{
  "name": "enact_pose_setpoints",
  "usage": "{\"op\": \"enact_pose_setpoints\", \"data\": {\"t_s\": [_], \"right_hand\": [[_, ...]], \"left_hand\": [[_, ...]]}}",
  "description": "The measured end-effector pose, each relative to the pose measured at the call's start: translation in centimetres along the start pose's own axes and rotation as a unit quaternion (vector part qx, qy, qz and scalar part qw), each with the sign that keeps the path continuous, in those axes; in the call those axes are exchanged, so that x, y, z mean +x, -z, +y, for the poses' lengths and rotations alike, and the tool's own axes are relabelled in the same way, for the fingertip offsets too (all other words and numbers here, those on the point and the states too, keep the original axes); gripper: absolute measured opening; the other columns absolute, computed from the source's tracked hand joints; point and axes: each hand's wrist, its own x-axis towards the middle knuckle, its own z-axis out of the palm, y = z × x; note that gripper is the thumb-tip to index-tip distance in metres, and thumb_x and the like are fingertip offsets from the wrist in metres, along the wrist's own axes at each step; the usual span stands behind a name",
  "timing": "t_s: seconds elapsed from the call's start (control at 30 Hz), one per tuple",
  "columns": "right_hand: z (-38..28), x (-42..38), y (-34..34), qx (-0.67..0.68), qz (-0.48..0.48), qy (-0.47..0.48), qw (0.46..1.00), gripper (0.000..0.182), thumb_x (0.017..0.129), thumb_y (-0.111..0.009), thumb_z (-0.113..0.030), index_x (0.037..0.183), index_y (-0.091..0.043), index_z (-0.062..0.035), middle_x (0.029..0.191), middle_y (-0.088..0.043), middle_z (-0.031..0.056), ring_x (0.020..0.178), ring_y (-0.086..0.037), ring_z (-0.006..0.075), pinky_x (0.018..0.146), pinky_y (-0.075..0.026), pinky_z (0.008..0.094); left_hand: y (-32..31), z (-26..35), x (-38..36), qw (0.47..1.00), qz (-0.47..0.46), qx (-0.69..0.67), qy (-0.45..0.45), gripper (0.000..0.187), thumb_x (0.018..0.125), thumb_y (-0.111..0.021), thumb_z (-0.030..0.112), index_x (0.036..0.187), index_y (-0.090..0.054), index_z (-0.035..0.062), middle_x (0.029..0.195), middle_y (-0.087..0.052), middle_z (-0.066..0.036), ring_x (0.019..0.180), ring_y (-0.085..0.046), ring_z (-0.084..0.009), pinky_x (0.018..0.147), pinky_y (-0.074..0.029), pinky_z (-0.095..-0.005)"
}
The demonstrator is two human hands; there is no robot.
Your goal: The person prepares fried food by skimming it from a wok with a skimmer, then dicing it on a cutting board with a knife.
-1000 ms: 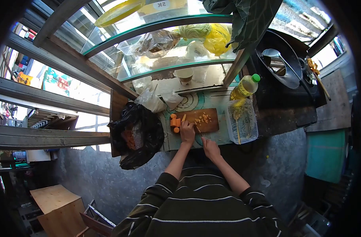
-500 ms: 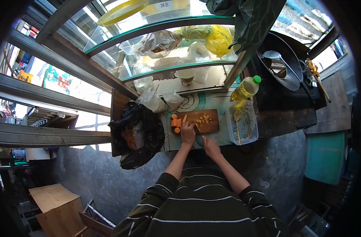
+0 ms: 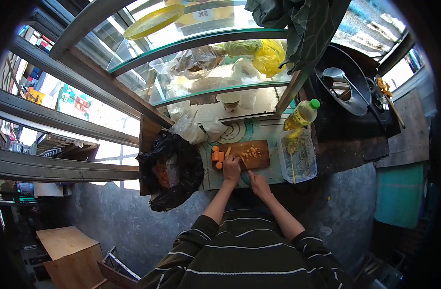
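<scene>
On a wooden cutting board (image 3: 260,161) my left hand (image 3: 231,169) has its fingers bent and pressed down on a carrot piece, mostly hidden beneath them. Orange carrot chunks (image 3: 218,157) are grouped at the board's left end. Small diced carrot bits (image 3: 251,152) lie scattered over its middle and right. My right hand (image 3: 260,185), at the front edge of the board, is closed round the handle of a knife (image 3: 246,167). Its narrow blade points towards the left hand and is hard to make out.
Left of the board sits an open black plastic bag (image 3: 187,168). To the right are a clear plastic container (image 3: 300,166) and an oil bottle (image 3: 302,115) with a green cap. A glass cabinet (image 3: 220,91) rises behind; a wok (image 3: 348,72) with a ladle stands back right.
The whole view has shifted slightly, so things appear a little lower and to the right. Both hands stay at the board with the same grips.
</scene>
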Motion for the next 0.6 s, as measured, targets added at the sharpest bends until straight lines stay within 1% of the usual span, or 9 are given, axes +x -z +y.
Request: {"op": "enact_pose_setpoints", "data": {"t_s": [0.03, 0.1, 0.27, 0.37, 0.5, 0.57, 0.6], "right_hand": [[0.1, -0.3, -0.1, -0.002, 0.013, -0.003, 1.0, 0.06, 0.09, -0.028, -0.043, 0.076, -0.059, 0.0066, 0.078, -0.055, 0.0296, 0.083, -0.052, 0.0442, 0.073, -0.04, 0.0485], [0.3, -0.5, -0.2, -0.004, 0.028, -0.005, 1.0, 0.061, 0.09, -0.029, -0.043, 0.074, -0.058, 0.0077, 0.076, -0.054, 0.0303, 0.083, -0.051, 0.0445, 0.073, -0.039, 0.0478], [0.2, -0.5, -0.2, 0.008, 0.021, 0.008, 1.0, 0.061, 0.09, -0.029, -0.043, 0.075, -0.059, 0.008, 0.077, -0.054, 0.0318, 0.085, -0.051, 0.0447, 0.074, -0.039, 0.0482], [0.2, -0.2, -0.1, 0.0, 0.022, -0.013, 1.0, 0.061, 0.09, -0.03, -0.043, 0.075, -0.059, 0.0083, 0.077, -0.054, 0.0317, 0.085, -0.05, 0.0448, 0.074, -0.038, 0.0486], [-0.3, 1.5, -0.5, -0.014, 0.019, -0.011, 1.0, 0.062, 0.089, -0.03, -0.044, 0.074, -0.058, 0.0082, 0.075, -0.054, 0.0311, 0.084, -0.051, 0.0447, 0.072, -0.039, 0.048], [-0.2, 1.8, -0.2, 0.037, -0.02, -0.013, 0.999, 0.062, 0.089, -0.027, -0.045, 0.077, -0.058, 0.0079, 0.081, -0.053, 0.0314, 0.088, -0.049, 0.0451, 0.075, -0.038, 0.0477], [0.0, 1.8, -0.1, 0.036, -0.019, -0.011, 0.999, 0.062, 0.089, -0.027, -0.045, 0.077, -0.058, 0.0079, 0.081, -0.053, 0.0314, 0.088, -0.049, 0.0451, 0.075, -0.038, 0.0477]], "left_hand": [[0.1, 0.2, -0.1, 1.0, 0.0, -0.001, -0.001, 0.008, 0.065, -0.06, 0.002, 0.072, -0.063, 0.0001, 0.067, -0.05, -0.012, 0.071, -0.051, -0.0282, 0.066, -0.041, -0.0377], [0.4, 0.4, -0.1, 0.999, -0.032, 0.018, 0.009, 0.011, 0.066, -0.058, -0.001, 0.075, -0.063, -0.0003, 0.072, -0.051, -0.011, 0.076, -0.051, -0.026, 0.071, -0.042, -0.0358], [0.2, 0.2, 0.0, 0.999, -0.028, 0.012, 0.017, 0.01, 0.066, -0.058, 0.0, 0.075, -0.063, -0.0004, 0.071, -0.05, -0.011, 0.075, -0.051, -0.026, 0.069, -0.042, -0.0358], [0.2, 0.2, -0.1, 0.999, -0.027, 0.012, 0.016, 0.01, 0.066, -0.058, 0.0, 0.075, -0.063, -0.0004, 0.07, -0.05, -0.011, 0.075, -0.051, -0.0258, 0.068, -0.042, -0.0356], [0.5, 0.4, 0.2, 0.999, -0.035, 0.003, 0.017, 0.01, 0.067, -0.058, 0.0, 0.075, -0.063, -0.0005, 0.07, -0.05, -0.01, 0.075, -0.051, -0.0254, 0.068, -0.042, -0.0355], [0.8, 0.5, 0.2, 0.999, -0.042, 0.012, 0.014, 0.011, 0.067, -0.058, 0.0, 0.076, -0.063, -0.0003, 0.07, -0.05, -0.01, 0.075, -0.051, -0.0255, 0.068, -0.042, -0.0355], [0.9, 0.6, 0.3, 0.998, -0.05, 0.019, 0.013, 0.011, 0.066, -0.058, -0.001, 0.076, -0.063, -0.0002, 0.07, -0.05, -0.01, 0.075, -0.051, -0.0255, 0.068, -0.042, -0.0354]]}}
